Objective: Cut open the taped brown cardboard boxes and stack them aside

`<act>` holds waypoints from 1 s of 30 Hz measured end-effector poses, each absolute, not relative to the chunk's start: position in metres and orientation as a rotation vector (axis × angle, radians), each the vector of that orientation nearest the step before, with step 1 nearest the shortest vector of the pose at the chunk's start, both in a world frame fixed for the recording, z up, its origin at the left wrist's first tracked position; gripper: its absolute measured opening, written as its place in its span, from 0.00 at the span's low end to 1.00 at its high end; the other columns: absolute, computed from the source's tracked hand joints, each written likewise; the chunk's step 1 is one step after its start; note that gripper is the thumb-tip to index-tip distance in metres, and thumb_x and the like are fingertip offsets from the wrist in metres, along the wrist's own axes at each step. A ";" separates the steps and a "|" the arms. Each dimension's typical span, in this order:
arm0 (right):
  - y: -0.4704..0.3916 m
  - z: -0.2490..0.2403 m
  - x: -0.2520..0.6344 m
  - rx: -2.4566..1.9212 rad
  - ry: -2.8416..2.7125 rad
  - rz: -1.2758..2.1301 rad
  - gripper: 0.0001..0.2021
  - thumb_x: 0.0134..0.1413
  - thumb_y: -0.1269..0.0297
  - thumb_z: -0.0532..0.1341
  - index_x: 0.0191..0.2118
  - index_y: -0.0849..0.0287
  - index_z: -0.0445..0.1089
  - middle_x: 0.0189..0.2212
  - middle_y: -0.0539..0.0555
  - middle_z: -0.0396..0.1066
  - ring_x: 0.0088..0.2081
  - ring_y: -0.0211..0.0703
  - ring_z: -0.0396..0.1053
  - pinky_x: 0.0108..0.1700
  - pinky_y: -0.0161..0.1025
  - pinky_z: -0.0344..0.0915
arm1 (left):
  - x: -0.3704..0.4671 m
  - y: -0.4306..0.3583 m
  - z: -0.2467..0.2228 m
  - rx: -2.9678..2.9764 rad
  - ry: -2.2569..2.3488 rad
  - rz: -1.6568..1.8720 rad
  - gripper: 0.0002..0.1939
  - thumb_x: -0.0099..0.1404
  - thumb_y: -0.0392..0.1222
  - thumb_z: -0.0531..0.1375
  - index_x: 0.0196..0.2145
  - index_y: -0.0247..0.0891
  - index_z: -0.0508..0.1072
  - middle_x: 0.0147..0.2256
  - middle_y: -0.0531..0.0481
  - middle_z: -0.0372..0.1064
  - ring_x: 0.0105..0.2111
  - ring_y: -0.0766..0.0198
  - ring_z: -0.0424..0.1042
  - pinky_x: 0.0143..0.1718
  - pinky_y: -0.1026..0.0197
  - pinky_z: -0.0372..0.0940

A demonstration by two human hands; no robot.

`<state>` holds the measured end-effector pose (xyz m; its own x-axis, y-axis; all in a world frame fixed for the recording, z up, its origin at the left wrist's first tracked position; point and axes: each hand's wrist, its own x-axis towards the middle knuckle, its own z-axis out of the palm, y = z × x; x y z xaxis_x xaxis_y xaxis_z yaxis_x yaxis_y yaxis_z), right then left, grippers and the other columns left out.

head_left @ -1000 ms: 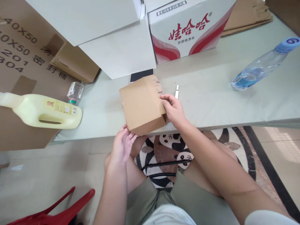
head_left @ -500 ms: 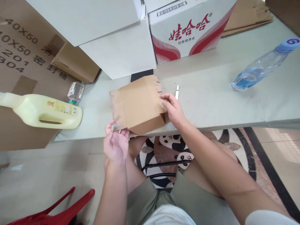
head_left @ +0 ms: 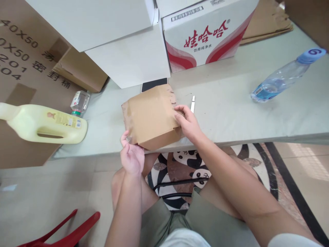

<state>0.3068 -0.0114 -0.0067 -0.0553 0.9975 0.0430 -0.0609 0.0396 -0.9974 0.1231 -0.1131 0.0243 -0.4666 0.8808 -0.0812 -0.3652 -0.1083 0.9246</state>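
here, both hands (head_left: 133, 158) hold a carton (head_left: 154, 115).

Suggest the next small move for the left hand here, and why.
I'd probably have the left hand fold the left flap inward: it juts out beyond the top panel of the cardboard box, the left fingers are at its near corner, and the right hand is on the opposite side.
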 end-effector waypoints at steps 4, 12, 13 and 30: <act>-0.011 -0.006 0.307 -1.157 -1.271 1.170 0.12 0.53 0.58 0.58 0.43 0.54 0.67 0.48 0.56 0.74 0.51 0.50 0.70 0.58 0.51 0.63 | 0.124 -0.113 0.024 0.672 1.289 1.734 0.24 0.55 0.54 0.63 0.48 0.49 0.67 0.54 0.48 0.70 0.56 0.51 0.69 0.50 0.53 0.65; -0.010 -0.006 0.308 -1.143 -1.290 1.133 0.12 0.54 0.58 0.57 0.43 0.55 0.67 0.48 0.57 0.74 0.51 0.51 0.70 0.58 0.52 0.63 | 0.117 -0.111 0.020 0.777 1.372 1.804 0.23 0.54 0.55 0.64 0.47 0.47 0.68 0.46 0.49 0.72 0.46 0.56 0.71 0.45 0.59 0.63; -0.010 -0.006 0.308 -1.142 -1.290 1.132 0.12 0.54 0.58 0.57 0.43 0.55 0.67 0.48 0.57 0.74 0.51 0.51 0.70 0.58 0.52 0.63 | 0.115 -0.111 0.018 0.791 1.380 1.816 0.23 0.54 0.55 0.64 0.46 0.47 0.68 0.45 0.49 0.72 0.45 0.57 0.71 0.44 0.59 0.63; -0.006 -0.007 0.308 -1.134 -1.279 1.107 0.11 0.54 0.59 0.57 0.42 0.55 0.67 0.46 0.55 0.75 0.50 0.48 0.71 0.56 0.48 0.65 | 0.089 -0.123 0.007 0.430 1.502 1.560 0.21 0.56 0.57 0.65 0.39 0.39 0.77 0.36 0.47 0.77 0.34 0.61 0.77 0.33 0.62 0.70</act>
<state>0.3080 -0.0058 -0.0066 0.0005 0.9925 0.1224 0.0213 0.1224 -0.9923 0.0886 -0.1226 0.0069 -0.5344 0.7792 -0.3274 -0.3565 0.1434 0.9232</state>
